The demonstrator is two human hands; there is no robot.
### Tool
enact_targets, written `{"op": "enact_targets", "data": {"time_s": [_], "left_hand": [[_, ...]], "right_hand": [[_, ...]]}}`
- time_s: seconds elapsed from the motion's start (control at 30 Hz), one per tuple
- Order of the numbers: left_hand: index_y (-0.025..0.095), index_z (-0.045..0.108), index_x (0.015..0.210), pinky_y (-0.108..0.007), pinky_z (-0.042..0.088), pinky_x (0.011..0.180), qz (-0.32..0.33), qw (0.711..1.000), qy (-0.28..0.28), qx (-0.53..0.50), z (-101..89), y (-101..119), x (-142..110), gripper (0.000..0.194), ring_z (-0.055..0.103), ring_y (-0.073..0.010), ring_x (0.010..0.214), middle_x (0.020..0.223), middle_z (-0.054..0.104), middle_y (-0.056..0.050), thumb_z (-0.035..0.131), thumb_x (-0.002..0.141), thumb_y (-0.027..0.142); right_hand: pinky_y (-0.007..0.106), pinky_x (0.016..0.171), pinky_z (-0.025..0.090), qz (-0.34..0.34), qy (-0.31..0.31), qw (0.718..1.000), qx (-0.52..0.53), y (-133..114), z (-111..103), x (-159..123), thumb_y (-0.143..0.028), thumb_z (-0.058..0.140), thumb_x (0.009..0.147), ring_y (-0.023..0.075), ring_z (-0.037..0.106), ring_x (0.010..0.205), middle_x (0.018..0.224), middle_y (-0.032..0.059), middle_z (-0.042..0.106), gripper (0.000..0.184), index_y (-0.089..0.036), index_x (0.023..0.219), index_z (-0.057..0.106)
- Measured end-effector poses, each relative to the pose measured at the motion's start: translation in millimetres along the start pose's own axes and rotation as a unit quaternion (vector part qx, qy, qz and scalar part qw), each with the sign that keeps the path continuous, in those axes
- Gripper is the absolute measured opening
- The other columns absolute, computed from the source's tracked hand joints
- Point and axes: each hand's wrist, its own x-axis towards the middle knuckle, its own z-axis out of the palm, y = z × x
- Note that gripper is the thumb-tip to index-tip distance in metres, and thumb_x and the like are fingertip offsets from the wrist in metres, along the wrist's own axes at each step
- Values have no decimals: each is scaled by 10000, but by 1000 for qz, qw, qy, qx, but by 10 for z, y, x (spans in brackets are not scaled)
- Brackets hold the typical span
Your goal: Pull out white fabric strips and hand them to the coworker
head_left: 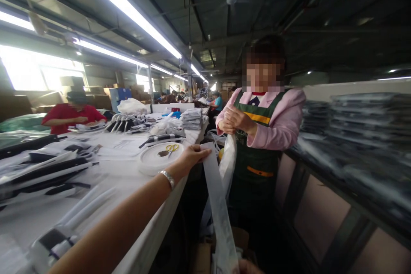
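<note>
My left hand (197, 155) reaches forward past the table edge, thumb and fingers closed on the upper end of a long, flat, translucent white plastic strip (218, 199). The strip runs down toward me to the bottom edge of the head view. There my right hand (248, 267) shows only in part, its fingers closed at the strip's lower end. Beside my left wrist, a roll of white tape-like material (149, 160) lies flat on the table, with yellow-handled scissors (172, 148) on top.
Facing me, a co-worker in a green apron (257, 137) grips another whitish plastic length (228, 158). Dark and white pieces (41, 167) cover the left of the white table (118, 180). Packed stacks (362, 124) line the right side. A person in red (72, 113) works across the table.
</note>
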Motion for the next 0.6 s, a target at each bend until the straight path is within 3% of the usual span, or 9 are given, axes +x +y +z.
{"op": "enact_targets", "data": {"time_s": [0.07, 0.1, 0.13, 0.17, 0.33, 0.47, 0.53, 0.6], "left_hand": [[127, 622, 867, -273, 538, 662, 10, 1000, -5, 11, 11, 18, 79, 146, 613, -114, 704, 828, 633, 8, 668, 907, 261], [128, 618, 860, -272, 537, 657, 14, 1000, -9, 15, 15, 26, 107, 154, 609, -113, 697, 817, 627, 11, 666, 909, 266], [128, 615, 856, -272, 537, 655, 18, 1000, -14, 18, 17, 34, 127, 160, 607, -112, 694, 810, 622, 12, 663, 911, 270], [129, 614, 858, -273, 538, 657, 22, 999, -19, 20, 19, 45, 143, 163, 607, -113, 696, 810, 621, 12, 659, 914, 276], [130, 622, 907, -283, 545, 666, 44, 998, -28, 39, 27, 110, 233, 196, 616, -122, 728, 859, 630, -5, 641, 928, 324], [131, 622, 944, -273, 541, 641, 63, 996, -11, 65, 40, 137, 368, 195, 610, -118, 709, 869, 630, -8, 635, 932, 325], [131, 622, 953, -268, 538, 631, 78, 994, 3, 77, 37, 152, 423, 192, 606, -114, 698, 868, 629, -7, 629, 936, 322], [131, 622, 950, -268, 538, 632, 96, 991, 16, 88, 25, 182, 451, 190, 606, -115, 700, 868, 629, -7, 631, 934, 320]], "right_hand": [[375, 709, 571, -17, 10, 1000, -7, -340, -86, 245, -525, 659, 885, 226, 678, 862, 912, 41, 715, 302, -249, 1005, 681], [418, 768, 569, -26, 14, 1000, -10, -520, -134, 399, -505, 610, 929, 207, 675, 876, 936, 44, 705, 360, -171, 1057, 654], [400, 800, 553, -32, 20, 999, -15, -700, -184, 562, -474, 547, 977, 228, 682, 920, 922, 34, 718, 293, -214, 1012, 676], [438, 802, 569, -41, 22, 999, -18, -877, -237, 725, -496, 587, 945, 201, 670, 897, 985, 54, 695, 382, -149, 1099, 636], [387, 815, 573, -50, 21, 998, -38, -1593, -524, 1312, -443, 590, 958, 183, 665, 894, 1068, 71, 693, 305, -164, 1061, 657], [418, 753, 598, -40, -8, 997, -59, -1852, -618, 1482, -408, 699, 869, 229, 685, 907, 878, 26, 721, 226, -219, 991, 692], [413, 729, 586, -34, -32, 996, -71, -1865, -562, 1539, -303, 763, 785, 292, 681, 1013, 732, -21, 700, 81, -279, 853, 727], [382, 714, 557, -28, -53, 995, -80, -1821, -452, 1591, -174, 766, 720, 345, 627, 1149, 661, -42, 675, 120, -279, 681, 721]]}}
